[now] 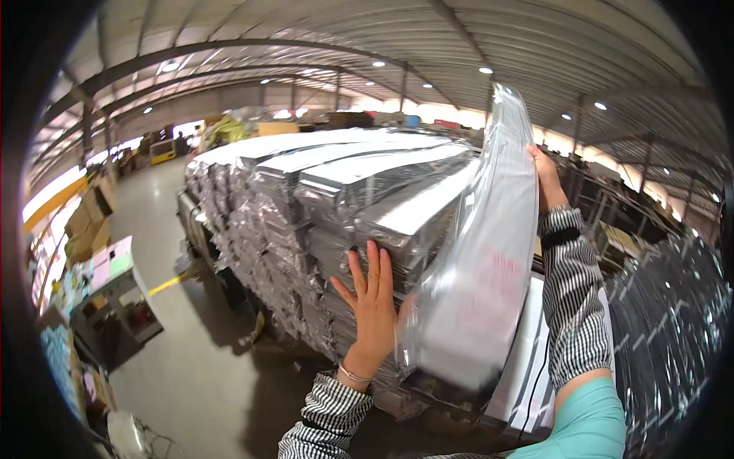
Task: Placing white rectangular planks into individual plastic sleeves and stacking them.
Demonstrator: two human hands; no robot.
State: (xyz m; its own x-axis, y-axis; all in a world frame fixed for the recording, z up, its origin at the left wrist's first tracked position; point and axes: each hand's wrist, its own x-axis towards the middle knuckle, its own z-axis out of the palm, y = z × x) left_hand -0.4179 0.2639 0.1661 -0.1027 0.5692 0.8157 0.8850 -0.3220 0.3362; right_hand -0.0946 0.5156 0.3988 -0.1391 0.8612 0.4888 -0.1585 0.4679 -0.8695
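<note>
Big warehouse hall: curved corrugated metal roof [321, 30] on steel trusses, round ceiling lamps [485, 70] lit. Grey concrete floor [206, 359] with a yellow line [167, 285]. Cardboard boxes [86, 222] stacked at left, daylight through openings at far end.

A long stack of flat silver plastic-wrapped packages [336, 199] runs down the middle, layered many high with pale tops. At its near end stands one flat package in clear film [478, 268], white inside with faint pink print, tilted against the stack. Brown cardboard boxes [88, 222] are piled far left, with pastel-coloured cartons [111, 264] just below them
</note>
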